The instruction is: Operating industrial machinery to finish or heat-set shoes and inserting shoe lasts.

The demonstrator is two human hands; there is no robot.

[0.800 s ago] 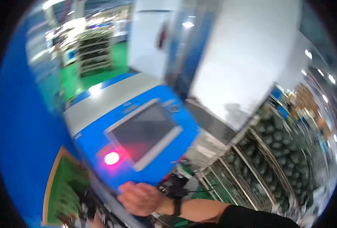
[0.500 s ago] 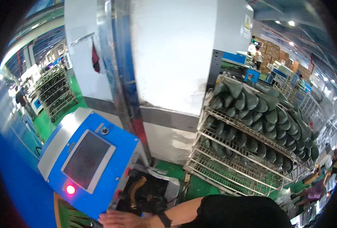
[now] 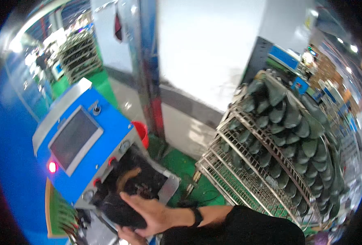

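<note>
Right hand | against dark piece | long axis: upper-left to lower-right

- My sleeve and wristband are plain black, as is the rounded piece at my right hand.
- Machine panel: bright blue; its screen dark grey, framed in pale grey.
- Lamp: glowing pinkish red.
- Buttons and bucket: red.
- Curved strip: tan-brown.
- Racked pieces: dark greyish green.
- Rack: silvery, with a wire-grid pattern.
- Floor: green.
- Wall: white, above a dark grey band.
</note>
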